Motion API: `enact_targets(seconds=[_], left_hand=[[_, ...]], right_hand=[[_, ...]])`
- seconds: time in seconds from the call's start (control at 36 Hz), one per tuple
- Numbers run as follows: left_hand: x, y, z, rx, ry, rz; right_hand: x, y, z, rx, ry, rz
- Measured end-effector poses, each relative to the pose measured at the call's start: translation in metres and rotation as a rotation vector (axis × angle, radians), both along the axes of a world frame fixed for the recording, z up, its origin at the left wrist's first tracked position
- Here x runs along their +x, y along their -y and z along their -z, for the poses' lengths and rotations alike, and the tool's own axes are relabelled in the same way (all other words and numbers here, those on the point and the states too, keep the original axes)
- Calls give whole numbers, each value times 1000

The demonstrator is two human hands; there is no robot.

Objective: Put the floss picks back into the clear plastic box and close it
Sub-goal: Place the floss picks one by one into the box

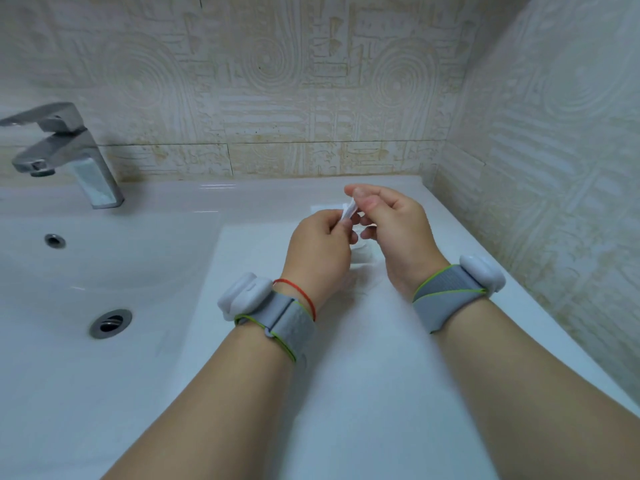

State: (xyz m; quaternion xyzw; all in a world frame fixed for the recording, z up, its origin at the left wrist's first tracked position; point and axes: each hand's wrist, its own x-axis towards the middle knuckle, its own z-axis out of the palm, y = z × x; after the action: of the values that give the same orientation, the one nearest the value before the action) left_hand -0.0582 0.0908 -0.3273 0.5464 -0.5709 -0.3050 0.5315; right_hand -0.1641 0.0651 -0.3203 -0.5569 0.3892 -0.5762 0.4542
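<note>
Pinched at both ends, a small white bundle of floss picks [349,212] is held in the air between two hands over a bathroom counter [346,375] — the left hand [320,247] takes the lower end with its curled fingertips [341,227], the right hand [391,226] closes thumb and forefinger on the upper end. Each grip is a tight pinch, not a spread hand; how many picks are in the bundle is too small to tell. The picks look feather-light and of thin, springy plastic, smooth enough to fan out or slip, so they are probably best taken by the handles and kept squared together rather than by the thread ends. Directly below the hands, resting on the counter and largely hidden by them, a faint see-through shape appears to be the clear plastic box [365,252] — whether its lid stands open cannot be made out. The picks are not yet inside it, and the closing is likely to call for a light press, since thin clear plastic may skid on the glossy surface. Grey wristbands carrying white devices circle both wrists, with a red string [301,292] on the left. To the left lie the white basin [69,271] and a steel tap [65,150]; patterned tiles [311,81] line the wall behind.
</note>
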Motion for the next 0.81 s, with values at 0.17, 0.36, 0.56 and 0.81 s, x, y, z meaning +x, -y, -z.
enact_targets(seconds=[0.17, 0.36, 0.56, 0.81], left_hand=[[-4, -5, -3, 46, -136, 112], [-1, -2, -3, 22, -106, 75], [-1, -5, -5, 36, -176, 95], [-1, -6, -8, 53, -356, 199]], right_hand=[[-1, 0, 2, 81, -47, -131], [-2, 0, 0, 38, -7, -137], [-1, -3, -3, 96, 99, -208], [2, -7, -5, 90, 162, -171]])
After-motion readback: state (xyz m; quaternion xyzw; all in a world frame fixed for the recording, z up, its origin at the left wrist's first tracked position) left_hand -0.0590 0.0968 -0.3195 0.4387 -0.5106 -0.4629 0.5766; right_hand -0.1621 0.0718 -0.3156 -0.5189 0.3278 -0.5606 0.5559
